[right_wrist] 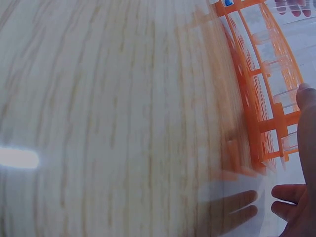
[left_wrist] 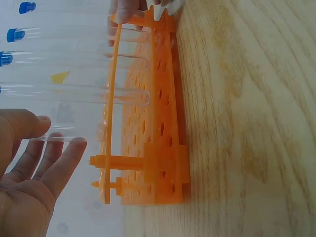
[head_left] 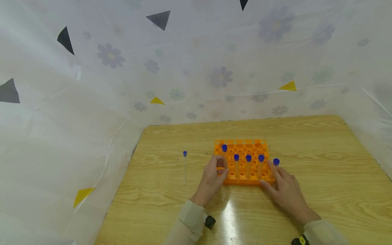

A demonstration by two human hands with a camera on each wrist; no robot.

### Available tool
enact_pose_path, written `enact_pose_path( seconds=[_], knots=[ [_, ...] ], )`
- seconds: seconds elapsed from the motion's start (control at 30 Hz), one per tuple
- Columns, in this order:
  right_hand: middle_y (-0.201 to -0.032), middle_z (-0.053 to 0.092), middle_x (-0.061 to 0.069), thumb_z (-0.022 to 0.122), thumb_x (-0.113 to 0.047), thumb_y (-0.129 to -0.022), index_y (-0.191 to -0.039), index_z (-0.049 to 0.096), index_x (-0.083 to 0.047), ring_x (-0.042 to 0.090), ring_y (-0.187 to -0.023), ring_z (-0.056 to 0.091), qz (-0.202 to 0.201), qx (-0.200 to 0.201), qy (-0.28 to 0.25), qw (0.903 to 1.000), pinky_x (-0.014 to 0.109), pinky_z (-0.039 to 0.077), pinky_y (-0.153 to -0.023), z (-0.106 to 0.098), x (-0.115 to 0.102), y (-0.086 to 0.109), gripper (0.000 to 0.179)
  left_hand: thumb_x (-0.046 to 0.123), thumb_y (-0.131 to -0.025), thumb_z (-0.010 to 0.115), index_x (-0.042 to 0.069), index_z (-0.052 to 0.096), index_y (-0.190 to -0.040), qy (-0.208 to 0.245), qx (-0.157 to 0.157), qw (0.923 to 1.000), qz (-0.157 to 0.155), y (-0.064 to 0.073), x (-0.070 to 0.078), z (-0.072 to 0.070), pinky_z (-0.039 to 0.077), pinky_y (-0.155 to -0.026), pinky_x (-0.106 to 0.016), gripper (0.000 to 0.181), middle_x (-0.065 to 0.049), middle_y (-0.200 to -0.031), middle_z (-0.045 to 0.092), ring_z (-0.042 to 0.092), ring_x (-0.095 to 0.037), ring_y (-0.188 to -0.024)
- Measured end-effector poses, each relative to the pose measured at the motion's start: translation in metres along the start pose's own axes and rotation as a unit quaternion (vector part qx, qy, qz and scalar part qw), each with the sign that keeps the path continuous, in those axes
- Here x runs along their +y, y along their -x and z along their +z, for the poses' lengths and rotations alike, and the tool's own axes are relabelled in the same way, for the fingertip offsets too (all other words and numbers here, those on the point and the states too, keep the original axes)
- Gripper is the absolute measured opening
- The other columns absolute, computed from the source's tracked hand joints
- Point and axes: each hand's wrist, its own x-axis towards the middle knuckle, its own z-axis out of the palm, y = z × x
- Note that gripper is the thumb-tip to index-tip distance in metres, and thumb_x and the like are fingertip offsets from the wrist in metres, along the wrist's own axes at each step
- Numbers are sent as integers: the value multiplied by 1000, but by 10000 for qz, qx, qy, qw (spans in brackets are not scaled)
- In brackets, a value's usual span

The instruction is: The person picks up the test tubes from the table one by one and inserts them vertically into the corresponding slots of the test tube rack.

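Observation:
An orange test tube rack (head_left: 245, 182) stands on the table, with several blue-capped clear tubes (head_left: 248, 166) upright along its front row. My left hand (head_left: 211, 177) is at the rack's left end and pinches a clear test tube with a blue cap (head_left: 224, 148) between thumb and fingers. In the left wrist view, the lower end of this tube is by the upper plate of the rack (left_wrist: 112, 74). My right hand (head_left: 286, 189) grips the rack's right front corner, thumb at the front edge and index finger farther back, beside the rightmost tube's cap (head_left: 276, 161).
Another blue-capped tube (head_left: 185, 170) lies on the wood-grain table (head_left: 153, 204), left of the rack. A pale flowered sheet (head_left: 220, 76) hangs behind the table and along its sides. Light glares off the tabletop in front of the rack.

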Motion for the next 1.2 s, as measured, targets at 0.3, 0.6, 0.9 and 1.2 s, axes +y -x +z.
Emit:
enact_pose_path(
  seconds=[0.3, 0.6, 0.9, 1.2],
  knots=[
    [-142, 44, 28, 57, -52, -96, -160, 15, -21, 52, -126, 43, -62, 73, 37, 9999, 72, 27, -102, 0, 1, -1, 83, -1, -91, 67, 13, 50, -113, -307, 73, 9995, -19, 1, -4, 4, 56, -84, -17, 30, -2, -105, 59, 61, -10, -98],
    [-141, 46, 26, 58, -52, -95, -160, 16, -22, 50, -125, 44, -48, 122, 37, 9999, 72, 27, -102, 2, 1, -1, 83, -3, -89, 68, 9, 50, -105, -670, 135, 9974, 207, 3, -8, 7, 56, -82, -19, 27, -3, -99, 60, 61, -11, -93],
    [-139, 47, 26, 58, -52, -96, -160, 15, -20, 51, -123, 46, -67, 115, 54, 9999, 73, 28, -101, 1, 1, 0, 84, -4, -89, 67, 14, 49, -104, -562, 24, 9983, -130, 5, -9, 8, 54, -87, -18, 29, -1, -105, 60, 61, -9, -100],
    [-139, 47, 26, 58, -53, -96, -160, 15, -20, 51, -123, 46, -46, 86, 44, 9999, 73, 27, -101, 0, 1, 0, 84, -4, -89, 68, 14, 50, -106, -513, 42, 9985, -162, 5, -11, 9, 54, -86, -17, 30, -5, -106, 61, 60, -8, -98]
  ],
)
